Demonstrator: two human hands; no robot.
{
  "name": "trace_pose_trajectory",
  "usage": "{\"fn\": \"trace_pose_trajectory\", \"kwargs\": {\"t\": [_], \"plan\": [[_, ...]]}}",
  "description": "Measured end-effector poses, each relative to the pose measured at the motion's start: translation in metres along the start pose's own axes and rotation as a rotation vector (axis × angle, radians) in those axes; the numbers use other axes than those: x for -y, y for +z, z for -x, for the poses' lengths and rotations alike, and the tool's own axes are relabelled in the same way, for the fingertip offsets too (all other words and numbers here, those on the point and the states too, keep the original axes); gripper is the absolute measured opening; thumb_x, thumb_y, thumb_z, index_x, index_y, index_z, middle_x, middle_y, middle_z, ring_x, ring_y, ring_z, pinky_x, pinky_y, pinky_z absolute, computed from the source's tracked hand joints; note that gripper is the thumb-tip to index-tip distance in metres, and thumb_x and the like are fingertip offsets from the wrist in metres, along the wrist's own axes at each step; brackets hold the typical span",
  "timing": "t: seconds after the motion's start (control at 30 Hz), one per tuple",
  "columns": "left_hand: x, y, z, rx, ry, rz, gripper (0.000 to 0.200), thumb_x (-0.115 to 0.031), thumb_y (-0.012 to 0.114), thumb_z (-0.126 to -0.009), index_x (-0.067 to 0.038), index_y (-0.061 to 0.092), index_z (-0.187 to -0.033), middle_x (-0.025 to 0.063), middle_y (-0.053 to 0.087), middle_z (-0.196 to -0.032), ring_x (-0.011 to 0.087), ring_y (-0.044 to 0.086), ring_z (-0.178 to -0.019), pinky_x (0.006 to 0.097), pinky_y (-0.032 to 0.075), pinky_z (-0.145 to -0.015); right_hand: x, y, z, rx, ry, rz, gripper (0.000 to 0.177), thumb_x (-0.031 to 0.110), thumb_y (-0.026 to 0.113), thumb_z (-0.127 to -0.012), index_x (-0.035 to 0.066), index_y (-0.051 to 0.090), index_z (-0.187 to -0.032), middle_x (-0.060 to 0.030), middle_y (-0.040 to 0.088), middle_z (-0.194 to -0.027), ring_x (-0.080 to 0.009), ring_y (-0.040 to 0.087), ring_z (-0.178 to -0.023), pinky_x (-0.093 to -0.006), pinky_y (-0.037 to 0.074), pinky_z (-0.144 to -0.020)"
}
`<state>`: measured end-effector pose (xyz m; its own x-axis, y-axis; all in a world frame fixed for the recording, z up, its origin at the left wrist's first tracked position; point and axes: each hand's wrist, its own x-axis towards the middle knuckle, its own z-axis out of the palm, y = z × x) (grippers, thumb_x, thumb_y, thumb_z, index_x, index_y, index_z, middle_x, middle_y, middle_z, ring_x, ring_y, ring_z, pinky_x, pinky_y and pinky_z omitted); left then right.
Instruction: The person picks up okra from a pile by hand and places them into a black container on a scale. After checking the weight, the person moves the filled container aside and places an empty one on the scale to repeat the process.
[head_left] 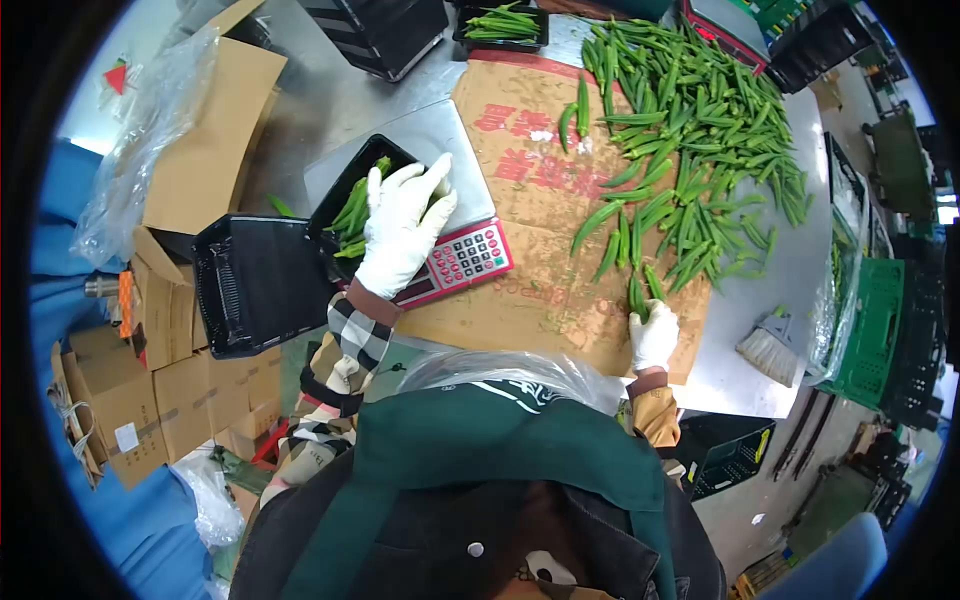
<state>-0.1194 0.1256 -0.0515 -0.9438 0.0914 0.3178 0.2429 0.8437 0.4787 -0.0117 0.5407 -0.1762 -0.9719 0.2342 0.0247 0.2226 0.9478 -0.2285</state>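
Observation:
My left hand (405, 220), in a white glove, is over the right side of a black tray (322, 212) with okra (352, 215) in it. Its fingers are stretched out and apart; part of the tray is hidden beneath them. The tray rests on the metal plate of a scale (465, 165), whose red keypad (468, 258) faces me. At the front of the cardboard sheet (540, 310), my right hand (654, 335), gloved too, has its fingers closed around okra pods (637, 293). Beyond it spreads a large heap of okra (690, 130).
Stacked black trays (265, 285) stand left of the scale. Another black tray of okra (503, 28) sits at the back. A brush (768, 345) lies on the metal table's right side, near a green crate (870, 330). Cardboard boxes (165, 390) fill the left.

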Motion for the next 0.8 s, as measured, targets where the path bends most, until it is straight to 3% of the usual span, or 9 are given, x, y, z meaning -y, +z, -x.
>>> {"fn": "trace_pose_trajectory", "kwargs": {"t": [0.1,0.2,0.33,0.37,0.43,0.5,0.53,0.6,0.8], "plan": [[0.013,-0.002,0.009,-0.183,0.003,-0.164,0.020,-0.027,0.067,-0.094,-0.014,0.074,-0.107,0.0046,0.069,-0.091,0.0255,0.062,-0.095,0.0521,0.033,-0.112,-0.015,0.006,0.007,0.094,0.056,-0.022,0.038,0.023,0.081,-0.077,0.009,0.066,-0.108,-0.0143,0.068,-0.100,-0.0365,0.064,-0.095,-0.0471,0.050,-0.085],[0.026,-0.027,0.023,-0.231,-0.221,-0.255,0.018,-0.024,0.067,-0.094,-0.012,0.075,-0.105,0.0094,0.069,-0.087,0.0278,0.063,-0.087,0.0472,0.042,-0.105,-0.019,0.008,0.018,0.071,0.059,-0.030,0.042,0.026,0.081,-0.077,0.010,0.066,-0.112,-0.0172,0.070,-0.100,-0.0398,0.066,-0.095,-0.0473,0.052,-0.085],[0.000,-0.042,0.033,-0.280,-0.290,0.076,0.021,-0.019,0.071,-0.091,-0.010,0.074,-0.109,0.0109,0.070,-0.089,0.0292,0.065,-0.088,0.0376,0.053,-0.081,0.029,-0.014,-0.001,0.336,0.240,-1.027,0.029,0.000,0.071,-0.091,-0.001,0.062,-0.119,-0.0025,0.068,-0.104,-0.0093,0.060,-0.093,-0.0228,0.050,-0.079],[-0.014,-0.039,0.035,-0.193,-0.236,0.211,0.024,-0.012,0.068,-0.094,-0.004,0.071,-0.117,0.0092,0.070,-0.103,0.0162,0.066,-0.089,0.0290,0.053,-0.086,0.061,-0.031,-0.006,0.366,0.173,-1.085,0.028,0.000,0.071,-0.091,-0.001,0.063,-0.118,-0.0023,0.068,-0.103,-0.0095,0.061,-0.091,-0.0237,0.050,-0.079],[-0.048,-0.029,0.035,0.239,-0.465,0.718,0.048,-0.015,0.071,-0.093,-0.005,0.057,-0.139,0.0107,0.068,-0.117,0.0166,0.065,-0.104,0.0309,0.052,-0.093,0.125,-0.057,-0.009,0.414,0.034,-1.192,0.025,0.001,0.071,-0.091,0.000,0.065,-0.116,-0.0020,0.069,-0.101,-0.0098,0.063,-0.087,-0.0254,0.051,-0.077],[-0.081,0.012,0.055,0.328,-0.539,1.209,0.069,-0.016,0.073,-0.092,-0.001,0.039,-0.150,0.0133,0.056,-0.137,0.0167,0.053,-0.127,0.0332,0.045,-0.105,0.182,-0.076,-0.005,0.522,-0.128,-1.238,0.029,0.001,0.074,-0.089,0.000,0.064,-0.116,-0.0026,0.069,-0.102,-0.0116,0.064,-0.090,-0.0262,0.051,-0.080],[-0.103,0.000,0.047,0.397,-0.505,0.971,0.070,-0.017,0.073,-0.093,0.001,0.037,-0.150,0.0106,0.056,-0.134,0.0161,0.053,-0.126,0.0338,0.045,-0.105,0.199,-0.074,-0.003,0.438,-0.307,-1.038,0.034,0.001,0.075,-0.087,0.000,0.063,-0.119,-0.0029,0.069,-0.102,-0.0137,0.064,-0.091,-0.0274,0.052,-0.081],[-0.102,0.014,0.048,0.242,-0.661,1.270,0.057,-0.020,0.072,-0.094,0.001,0.048,-0.141,0.0067,0.061,-0.120,0.0129,0.058,-0.112,0.0308,0.048,-0.096,0.200,-0.068,-0.004,0.374,-0.655,-0.782,0.054,0.001,0.076,-0.082,0.002,0.058,-0.133,-0.0067,0.067,-0.114,-0.0193,0.064,-0.100,-0.0305,0.051,-0.087],[-0.060,-0.015,0.029,-0.073,-0.661,1.161,0.032,-0.013,0.072,-0.092,-0.003,0.061,-0.120,0.0009,0.065,-0.095,0.0083,0.062,-0.089,0.0247,0.050,-0.080,0.203,-0.092,0.001,0.383,-0.413,-1.041,0.061,0.001,0.071,-0.087,0.002,0.051,-0.145,-0.0115,0.056,-0.138,-0.0202,0.055,-0.125,-0.0332,0.046,-0.102]]}}
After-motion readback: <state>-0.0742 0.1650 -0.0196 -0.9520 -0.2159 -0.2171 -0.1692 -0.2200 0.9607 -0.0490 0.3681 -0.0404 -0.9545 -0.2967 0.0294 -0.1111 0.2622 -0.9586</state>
